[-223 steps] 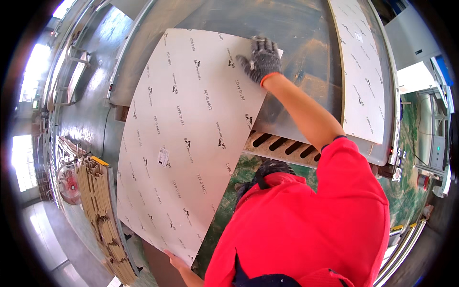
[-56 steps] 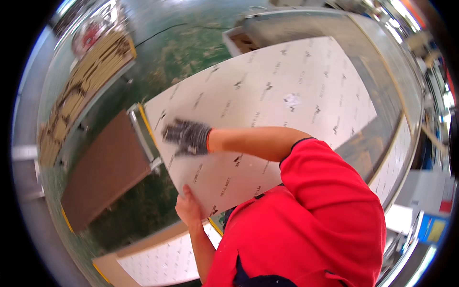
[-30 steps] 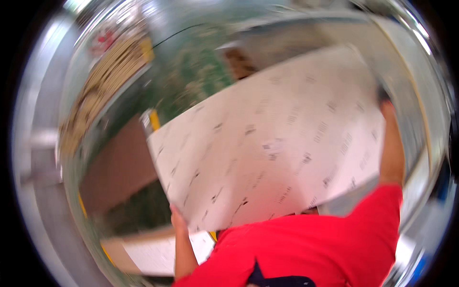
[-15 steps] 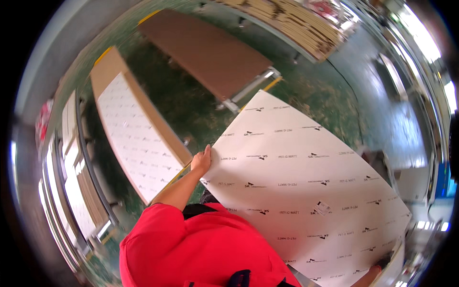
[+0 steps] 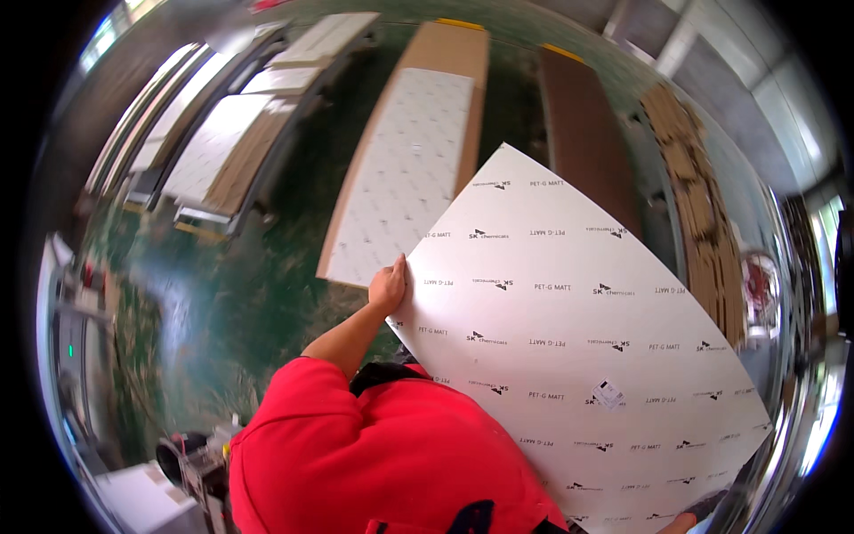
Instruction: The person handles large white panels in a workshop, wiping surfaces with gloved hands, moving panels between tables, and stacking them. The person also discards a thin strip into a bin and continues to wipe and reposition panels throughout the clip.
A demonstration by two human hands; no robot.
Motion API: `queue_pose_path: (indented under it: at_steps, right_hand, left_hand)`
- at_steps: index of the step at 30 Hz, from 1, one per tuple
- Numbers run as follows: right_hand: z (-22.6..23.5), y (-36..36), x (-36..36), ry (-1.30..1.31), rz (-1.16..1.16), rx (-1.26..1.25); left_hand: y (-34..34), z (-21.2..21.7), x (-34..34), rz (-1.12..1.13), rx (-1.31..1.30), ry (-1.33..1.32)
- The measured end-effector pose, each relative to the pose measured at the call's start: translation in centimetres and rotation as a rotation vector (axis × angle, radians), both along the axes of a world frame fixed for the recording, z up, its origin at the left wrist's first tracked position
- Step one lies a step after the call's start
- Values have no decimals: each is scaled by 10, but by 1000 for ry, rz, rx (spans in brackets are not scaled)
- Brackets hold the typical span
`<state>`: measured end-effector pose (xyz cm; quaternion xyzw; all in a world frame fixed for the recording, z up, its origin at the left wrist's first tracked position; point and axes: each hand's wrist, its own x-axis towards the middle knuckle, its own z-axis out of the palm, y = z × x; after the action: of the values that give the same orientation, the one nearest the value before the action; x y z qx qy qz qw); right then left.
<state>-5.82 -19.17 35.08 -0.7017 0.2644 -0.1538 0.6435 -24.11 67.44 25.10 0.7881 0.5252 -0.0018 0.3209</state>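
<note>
A large white panel (image 5: 551,356) with repeated dark print and a small label slants across in front of my body. My left hand (image 5: 389,285) grips its left edge, fingers closed around the border. At the bottom right, my right hand (image 5: 707,507), which looks dark-gloved, is at the panel's lower edge and holds it there. Its fingers are mostly hidden, and only part of the bare wrist shows. My red sleeve and top fill the lower middle.
Ahead, a long brown board stack (image 5: 436,49) carries a printed white sheet (image 5: 400,160). To its right lie a dark brown stack (image 5: 583,125) and cardboard strips (image 5: 694,196). White panels on carts (image 5: 218,147) stand left. Machinery (image 5: 191,467) is at lower left, on green floor (image 5: 231,294).
My view has turned left, so the stacks ahead have shifted rightward and the carts and lower-left machinery have come into view. Both hands still hold the white panel, which has turned with me.
</note>
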Motion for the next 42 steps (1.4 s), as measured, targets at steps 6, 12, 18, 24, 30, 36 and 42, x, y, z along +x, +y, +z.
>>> queue_pose_path:
  at_steps: [6, 12, 18, 24, 30, 36, 42]
  right_hand:
    - [4, 114, 93, -67, 378, 135]
    - [41, 290, 134, -144, 685, 273]
    - [88, 508, 116, -153, 891, 348]
    - [51, 678, 38, -102, 925, 461]
    - [14, 700, 84, -41, 838, 533]
    - [-6, 696, 167, -153, 756, 341]
    - [-3, 695, 192, -149, 708, 443]
  left_hand:
    - [25, 74, -221, 447, 170, -143]
    - [23, 120, -407, 764, 279, -239]
    - [89, 121, -539, 919, 415, -353]
    - [207, 116, -667, 998, 524, -311]
    - [246, 139, -633, 978, 518, -284]
    - [264, 180, -564, 1005, 479, -569]
    - [250, 206, -525, 961, 597, -611]
